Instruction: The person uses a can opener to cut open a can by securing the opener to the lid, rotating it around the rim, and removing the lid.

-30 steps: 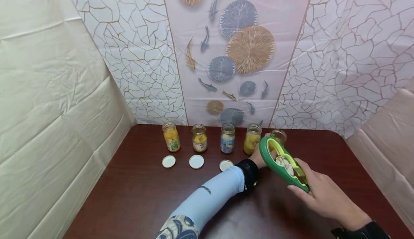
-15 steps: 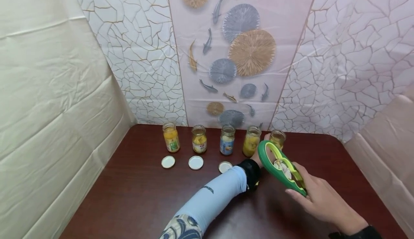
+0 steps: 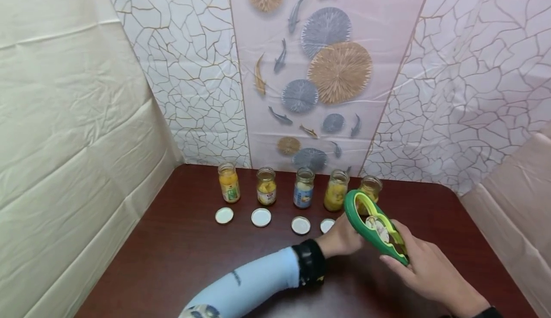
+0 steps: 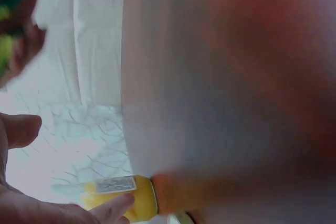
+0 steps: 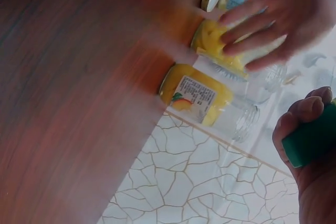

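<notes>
My right hand (image 3: 435, 265) grips a green jar opener (image 3: 363, 224) with a lime toothed inner edge. A whitish patterned disc (image 3: 378, 227) shows inside its loop. My left hand (image 3: 344, 236) is just in front of the right-hand jars, partly behind the opener in the head view. Its fingers (image 5: 252, 32) look spread and hold nothing in the right wrist view. Nearest to it are an uncapped glass jar (image 3: 336, 196) of yellow fruit and a similar jar (image 3: 370, 189) at the row's right end. A pale lid (image 3: 327, 225) lies beside the left hand.
Farther left along the table's back edge stand more uncapped jars: one with orange fruit (image 3: 229, 191), a white-labelled one (image 3: 266, 194), a blue-labelled one (image 3: 303, 196). Lids lie before them: left (image 3: 224, 215), middle (image 3: 261, 217), right (image 3: 301, 225). A patterned curtain (image 3: 310, 69) hangs behind.
My left hand has drawn back from between the two right-hand jars, toward me. The lid by its wrist has come into view. My right hand still holds the jar opener in nearly the same place.
</notes>
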A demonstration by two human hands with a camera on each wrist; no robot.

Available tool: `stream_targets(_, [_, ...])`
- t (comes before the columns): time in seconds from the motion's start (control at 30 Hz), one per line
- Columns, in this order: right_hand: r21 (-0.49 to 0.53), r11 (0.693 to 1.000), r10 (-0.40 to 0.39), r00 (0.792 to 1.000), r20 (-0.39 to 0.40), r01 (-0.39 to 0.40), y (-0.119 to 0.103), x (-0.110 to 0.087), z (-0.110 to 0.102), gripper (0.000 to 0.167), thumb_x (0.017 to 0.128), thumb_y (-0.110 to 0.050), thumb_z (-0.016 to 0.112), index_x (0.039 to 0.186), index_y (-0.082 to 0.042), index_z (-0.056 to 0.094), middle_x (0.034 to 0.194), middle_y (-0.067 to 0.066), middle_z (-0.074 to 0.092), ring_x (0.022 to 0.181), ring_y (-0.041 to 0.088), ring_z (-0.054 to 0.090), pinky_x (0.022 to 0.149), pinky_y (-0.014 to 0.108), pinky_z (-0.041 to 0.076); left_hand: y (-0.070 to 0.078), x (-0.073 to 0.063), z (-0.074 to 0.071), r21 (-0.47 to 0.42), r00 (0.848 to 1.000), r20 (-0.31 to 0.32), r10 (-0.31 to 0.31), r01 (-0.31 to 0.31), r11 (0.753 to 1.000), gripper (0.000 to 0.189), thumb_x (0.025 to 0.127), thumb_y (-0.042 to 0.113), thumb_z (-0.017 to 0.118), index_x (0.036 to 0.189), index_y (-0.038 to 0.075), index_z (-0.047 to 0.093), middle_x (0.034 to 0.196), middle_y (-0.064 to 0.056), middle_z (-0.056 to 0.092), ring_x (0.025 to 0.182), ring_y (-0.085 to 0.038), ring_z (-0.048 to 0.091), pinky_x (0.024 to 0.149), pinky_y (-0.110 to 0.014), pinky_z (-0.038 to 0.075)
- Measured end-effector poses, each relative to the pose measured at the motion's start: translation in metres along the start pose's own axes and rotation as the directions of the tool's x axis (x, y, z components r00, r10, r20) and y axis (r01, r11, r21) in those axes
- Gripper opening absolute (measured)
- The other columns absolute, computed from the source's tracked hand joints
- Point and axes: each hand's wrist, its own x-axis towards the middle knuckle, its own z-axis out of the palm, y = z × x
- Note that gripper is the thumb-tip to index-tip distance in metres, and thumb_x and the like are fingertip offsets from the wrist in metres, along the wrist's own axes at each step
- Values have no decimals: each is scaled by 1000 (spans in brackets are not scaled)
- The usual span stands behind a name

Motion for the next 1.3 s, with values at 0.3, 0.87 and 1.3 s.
stream_targets(0.3, [-8, 999, 41, 999, 29, -41, 5, -8, 1, 84, 83, -33, 92, 147, -2, 47, 87, -2, 68, 72, -6, 52, 56, 24, 43, 14, -88, -24, -43, 888, 160, -432, 443, 895, 76, 103, 52, 66, 165, 16, 40, 167, -3, 48, 154, -21, 46, 124, -41, 44])
stream_targets(0.87, [-10, 1000, -4, 1000, -22, 3, 6, -1, 1, 90, 77, -31, 96, 148, -1, 49, 86, 1, 69, 73, -4, 52, 57, 25, 44, -1, -103, -47, -300, 946, 48, -322, 321, 898, 51, 110, 38, 61, 152, 11, 57, 150, -13, 65, 141, -28, 61, 113, -38, 55])
stream_targets(1.3, [57, 997, -45, 998, 45, 42, -23, 10, 20, 92, 81, -37, 94, 155, -10, 48, 106, 0, 74, 81, -4, 60, 61, 24, 48, 1, -101, -50, -453, 951, 126, -281, 307, 837, 46, 115, 42, 47, 150, 15, 61, 144, -8, 70, 131, -9, 66, 102, -21, 53])
